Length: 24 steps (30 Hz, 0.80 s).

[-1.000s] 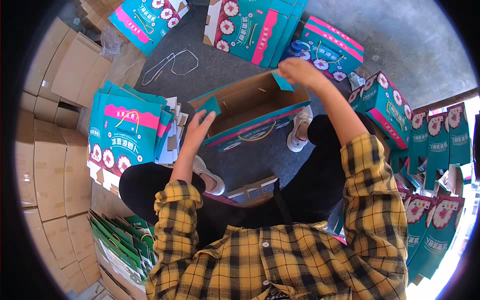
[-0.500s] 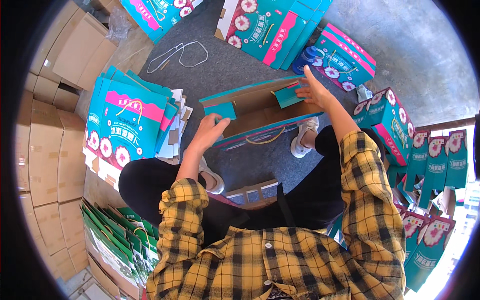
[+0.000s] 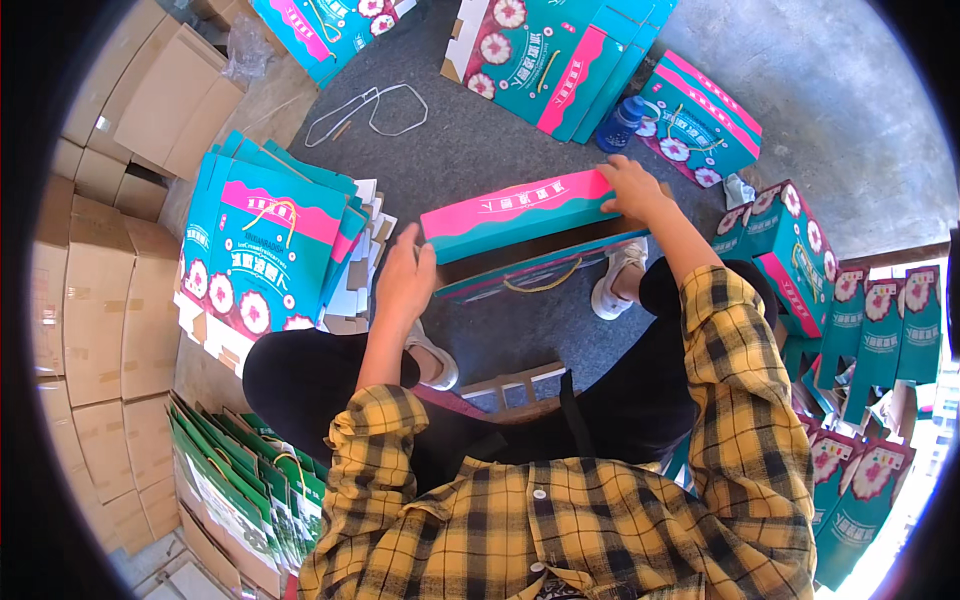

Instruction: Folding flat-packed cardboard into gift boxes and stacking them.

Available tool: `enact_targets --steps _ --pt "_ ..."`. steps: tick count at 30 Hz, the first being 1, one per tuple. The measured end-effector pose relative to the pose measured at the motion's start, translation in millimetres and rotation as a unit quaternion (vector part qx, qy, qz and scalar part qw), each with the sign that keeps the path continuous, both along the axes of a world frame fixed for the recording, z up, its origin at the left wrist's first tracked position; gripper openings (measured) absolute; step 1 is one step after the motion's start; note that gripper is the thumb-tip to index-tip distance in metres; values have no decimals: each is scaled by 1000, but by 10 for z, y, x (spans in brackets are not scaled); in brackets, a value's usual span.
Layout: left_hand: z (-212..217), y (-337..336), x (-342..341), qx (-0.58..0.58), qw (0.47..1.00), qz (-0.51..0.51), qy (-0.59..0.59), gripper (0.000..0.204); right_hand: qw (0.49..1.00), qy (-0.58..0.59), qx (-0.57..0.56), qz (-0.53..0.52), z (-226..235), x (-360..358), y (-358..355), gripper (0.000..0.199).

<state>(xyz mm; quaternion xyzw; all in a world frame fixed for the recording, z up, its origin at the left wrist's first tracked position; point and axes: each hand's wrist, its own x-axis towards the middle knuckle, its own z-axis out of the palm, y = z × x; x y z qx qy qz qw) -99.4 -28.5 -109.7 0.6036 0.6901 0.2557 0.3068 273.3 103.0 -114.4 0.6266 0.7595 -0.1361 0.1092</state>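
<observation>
I'm viewing a teal box (image 3: 525,228), which is standing on the floor (image 3: 490,335) by the person's shoes (image 3: 617,285). Its pink-striped lid (image 3: 515,202) is slanting over the top, leaving a dark gap nearside. Left hand (image 3: 405,277) is staying open at the left end, fingers extended. Right hand (image 3: 637,190) is bending its fingers over the lid's right end; I can't tell if it's gripping. Flat boxes (image 3: 258,240) are lying left, blue bottle (image 3: 622,120) is standing beyond.

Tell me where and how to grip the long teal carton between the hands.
Probably by its two short ends, left hand from the left, right hand from the right: the carton stretches crosswise between them, and its pink-banded flap isn't fully shut, so seems poor hold.
</observation>
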Motion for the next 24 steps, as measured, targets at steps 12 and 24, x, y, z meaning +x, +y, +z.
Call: enact_targets --steps 12,24 --pt "-199 229 148 2 989 -3 -149 63 977 -112 66 167 -126 -322 -43 85" --pt "-748 147 57 -125 992 -18 -14 118 970 -89 100 201 -2 -249 -35 80"
